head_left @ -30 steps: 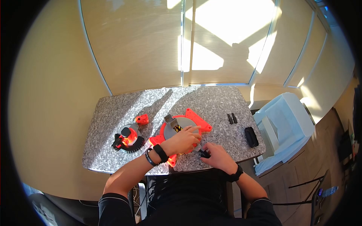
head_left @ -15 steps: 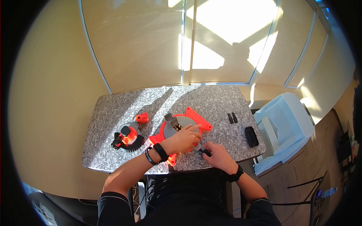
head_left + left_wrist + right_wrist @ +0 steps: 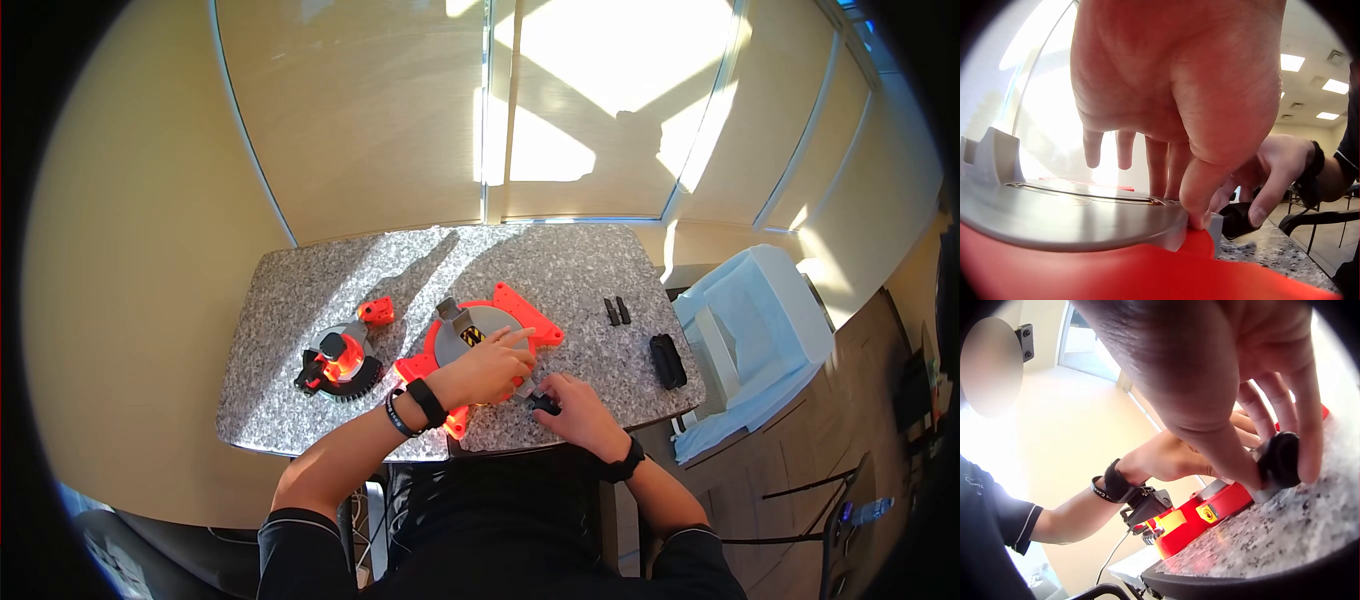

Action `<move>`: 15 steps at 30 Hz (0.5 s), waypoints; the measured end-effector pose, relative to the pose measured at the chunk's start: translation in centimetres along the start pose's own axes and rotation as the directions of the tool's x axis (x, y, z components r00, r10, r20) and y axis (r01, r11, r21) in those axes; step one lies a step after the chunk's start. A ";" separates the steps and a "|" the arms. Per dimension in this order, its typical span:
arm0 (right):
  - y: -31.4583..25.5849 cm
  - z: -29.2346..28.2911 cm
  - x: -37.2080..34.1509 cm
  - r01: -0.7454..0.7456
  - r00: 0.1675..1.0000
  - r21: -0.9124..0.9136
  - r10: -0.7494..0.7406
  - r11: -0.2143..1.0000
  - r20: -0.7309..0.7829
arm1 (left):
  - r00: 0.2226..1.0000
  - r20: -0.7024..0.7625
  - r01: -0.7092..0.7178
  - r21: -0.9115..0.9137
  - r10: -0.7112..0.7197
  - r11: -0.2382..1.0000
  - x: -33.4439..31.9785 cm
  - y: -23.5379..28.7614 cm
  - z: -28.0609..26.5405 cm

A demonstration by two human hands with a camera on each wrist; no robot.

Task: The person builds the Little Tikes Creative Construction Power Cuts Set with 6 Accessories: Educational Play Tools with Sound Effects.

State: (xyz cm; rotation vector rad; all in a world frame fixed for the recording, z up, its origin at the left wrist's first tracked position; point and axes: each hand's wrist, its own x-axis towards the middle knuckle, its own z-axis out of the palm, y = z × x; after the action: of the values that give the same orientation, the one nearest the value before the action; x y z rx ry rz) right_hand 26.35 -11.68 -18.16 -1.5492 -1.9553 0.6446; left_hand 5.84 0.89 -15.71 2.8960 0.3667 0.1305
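Pinching black knob (image 3: 1282, 459), right hand (image 3: 585, 414) angled inward.

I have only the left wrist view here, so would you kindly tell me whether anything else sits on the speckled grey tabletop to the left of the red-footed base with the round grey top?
Observer: Yes. In the head view, a red, grey and black assembly with a toothed curved edge stands on the speckled grey tabletop, left of the red-footed base and apart from it.
Operator: Thank you. What shape is the outer end of the small black part by the right hand, since the thumb blocks it for me?
Observer: Round: the right wrist view shows the end of the small black part, pinched between the thumb and a finger of the right hand.
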 end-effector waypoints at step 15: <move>-0.4 0.0 -0.2 -0.002 1.000 -0.030 0.002 1.000 0.006 | 1.000 0.010 0.007 0.012 -0.007 1.000 0.0 0.0 0.0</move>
State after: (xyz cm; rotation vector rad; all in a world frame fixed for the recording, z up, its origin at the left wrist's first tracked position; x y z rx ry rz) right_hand 26.09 -12.01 -17.88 -1.5691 -1.9772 0.6240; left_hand 5.86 0.88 -15.71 2.9057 0.3765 0.1130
